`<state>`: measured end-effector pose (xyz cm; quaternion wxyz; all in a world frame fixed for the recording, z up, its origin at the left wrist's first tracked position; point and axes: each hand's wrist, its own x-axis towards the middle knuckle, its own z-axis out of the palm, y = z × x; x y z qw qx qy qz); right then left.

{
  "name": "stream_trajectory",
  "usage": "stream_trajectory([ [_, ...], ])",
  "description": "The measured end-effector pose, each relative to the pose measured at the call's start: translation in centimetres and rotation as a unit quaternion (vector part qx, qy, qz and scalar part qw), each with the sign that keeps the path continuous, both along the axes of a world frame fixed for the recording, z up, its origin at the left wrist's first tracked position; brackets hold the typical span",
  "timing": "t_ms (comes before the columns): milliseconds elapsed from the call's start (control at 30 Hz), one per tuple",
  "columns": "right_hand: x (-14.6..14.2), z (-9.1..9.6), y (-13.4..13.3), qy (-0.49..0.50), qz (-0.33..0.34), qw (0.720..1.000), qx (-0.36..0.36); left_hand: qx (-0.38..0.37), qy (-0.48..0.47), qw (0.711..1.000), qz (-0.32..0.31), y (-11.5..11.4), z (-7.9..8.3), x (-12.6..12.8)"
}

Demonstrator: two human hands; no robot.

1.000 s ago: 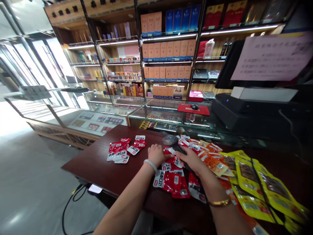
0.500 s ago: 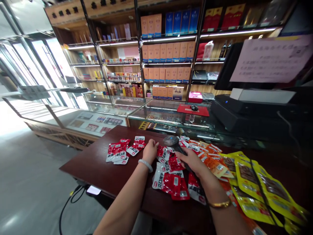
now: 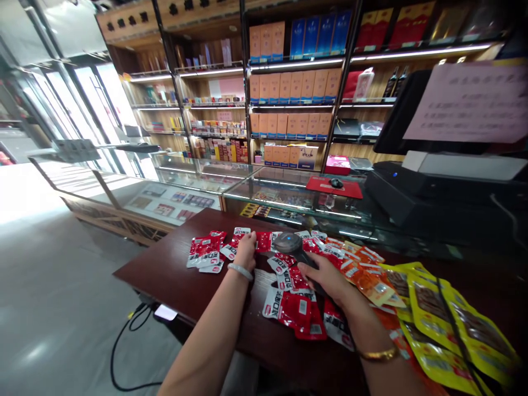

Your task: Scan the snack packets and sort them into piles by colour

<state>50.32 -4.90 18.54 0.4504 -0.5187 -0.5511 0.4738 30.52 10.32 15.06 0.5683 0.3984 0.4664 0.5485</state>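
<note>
My right hand (image 3: 325, 275) is wrapped round the handle of a dark barcode scanner (image 3: 289, 242), its head tilted towards the left. Just left of the scanner head, my left hand (image 3: 246, 252) pinches the end of a red and white snack packet (image 3: 264, 241), which lies partly under the scanner. Below and between my arms is a loose pile of similar red and white packets (image 3: 295, 311), some with barcodes facing up. On the far left of the tabletop lies a smaller group of these packets (image 3: 205, 252), with another few close behind my left hand.
Orange packets (image 3: 365, 275) and large yellow packets (image 3: 431, 300) cover the right side of the dark wooden table (image 3: 165, 275). Behind it stand a glass counter (image 3: 284, 190) with a mouse on a red mat (image 3: 350, 188), and a monitor (image 3: 394, 118). A black cable (image 3: 112, 352) lies on the floor.
My left hand has moved slightly left, and a red and white packet now stretches from its fingers under the scanner head. The camera view has shifted a little left.
</note>
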Motion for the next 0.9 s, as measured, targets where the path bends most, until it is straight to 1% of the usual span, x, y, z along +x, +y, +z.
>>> stream_trajectory([
  [67,-0.4,0.2,-0.1,-0.007,0.006,1.0,0.002,-0.06,-0.094,0.991,-0.072,-0.5,0.6,0.0],
  [100,-0.6,0.2,-0.2,-0.01,0.009,1.0,0.002,-0.084,-0.125,0.983,-0.103,-0.7,0.8,-0.1],
  [167,-0.9,0.3,-0.3,-0.015,0.011,1.0,0.001,-0.102,-0.154,0.972,-0.148,-1.1,1.3,-0.2],
  [233,-1.2,0.2,-0.4,-0.018,0.011,1.0,0.0,-0.103,-0.164,0.966,-0.173,-1.3,1.6,-0.3],
  [467,-1.7,-0.8,0.0,-0.025,0.022,0.999,0.006,-0.106,-0.187,0.955,-0.203,-1.0,1.4,0.1],
  [600,-1.6,-0.6,-0.1,-0.021,0.025,0.999,0.003,-0.097,-0.171,0.957,-0.216,-0.8,1.3,0.1],
  [667,-1.5,-0.4,-0.2,-0.016,0.03,0.999,0.003,-0.094,-0.158,0.96,-0.212,-0.8,1.4,-0.1],
  [733,-1.4,-0.1,-0.3,-0.013,0.026,1.0,0.005,-0.096,-0.158,0.965,-0.187,-0.7,1.5,-0.4],
  [767,-1.4,0.0,-0.3,-0.012,0.022,1.0,0.006,-0.095,-0.159,0.97,-0.157,-0.7,1.6,-0.6],
  [800,-1.3,0.0,-0.3,-0.009,0.017,1.0,0.005,-0.086,-0.154,0.978,-0.113,-0.6,1.7,-0.8],
  [833,-1.2,0.1,-0.2,-0.003,0.013,1.0,0.003,-0.067,-0.134,0.987,-0.052,-0.5,1.9,-1.0],
  [867,-1.1,0.0,-0.2,0.005,0.01,1.0,0.0,-0.037,-0.093,0.995,0.02,-0.5,2.0,-1.3],
  [900,-1.0,0.0,-0.1,0.015,0.009,1.0,-0.002,0.002,-0.03,0.995,0.094,-0.5,2.2,-1.5],
])
